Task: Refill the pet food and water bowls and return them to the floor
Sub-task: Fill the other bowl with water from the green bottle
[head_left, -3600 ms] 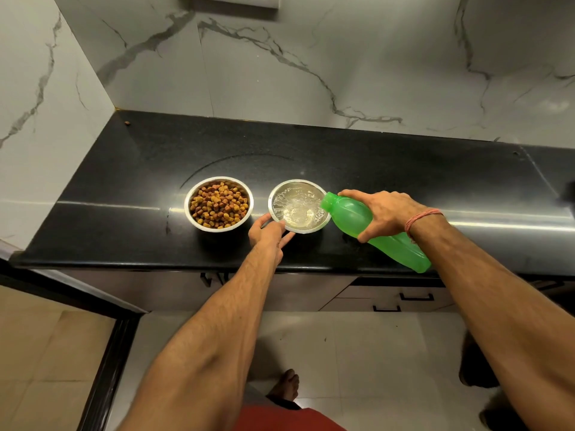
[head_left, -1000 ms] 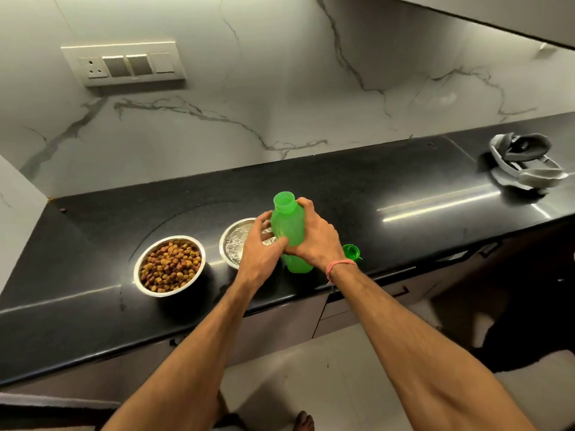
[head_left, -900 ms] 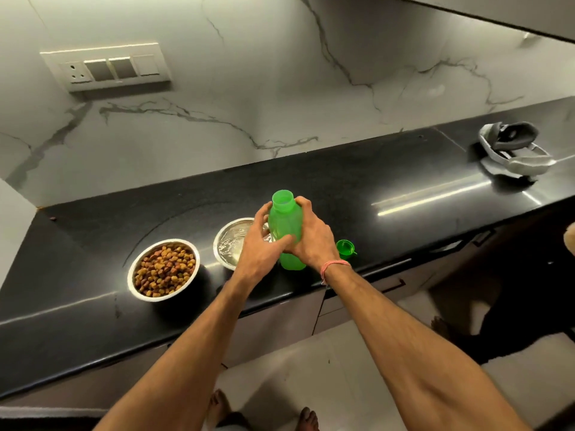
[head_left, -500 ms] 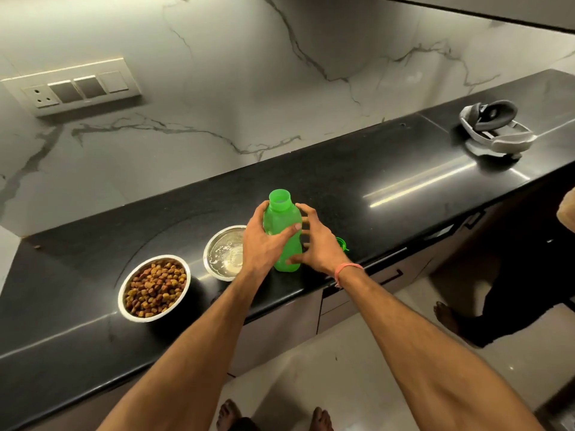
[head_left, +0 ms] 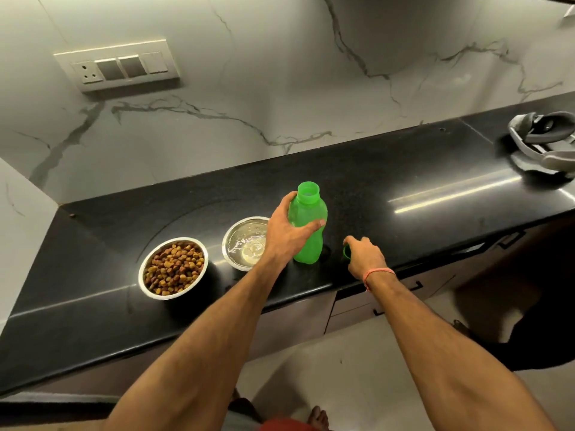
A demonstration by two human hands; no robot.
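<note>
You've stopped pouring: the green bottle (head_left: pixel 306 223), tipped over the water bowl (head_left: pixel 247 242) a few seconds back, now stands upright on the black counter (head_left: pixel 404 194), mouth open, just right of that bowl. A second ago both hands were on the bottle; now only your left hand (head_left: pixel 287 233) grasps it, fingers wrapped round the body, thumb across the front. Your right hand (head_left: pixel 362 255) has let go and dropped to the green cap (head_left: pixel 347 251) lying on the counter near the right of the bottle; fingers are curled onto it, looks like a pinch, cap mostly hidden. Meaning: water refill looks done, you're on capping, then both bowls go down to the floor, not yet started. Water bowl holds clear water, sits mid-counter near the front edge; food bowl (head_left: pixel 172 267), full of kibble, is just left of it, apart, not touching. Count: two steel bowls, one bottle, one cap, two hands. Also one switch plate (head_left: pixel 119 68) on the marble wall far left, one grey headset-like object (head_left: pixel 543 144) at far right of the counter.
</note>
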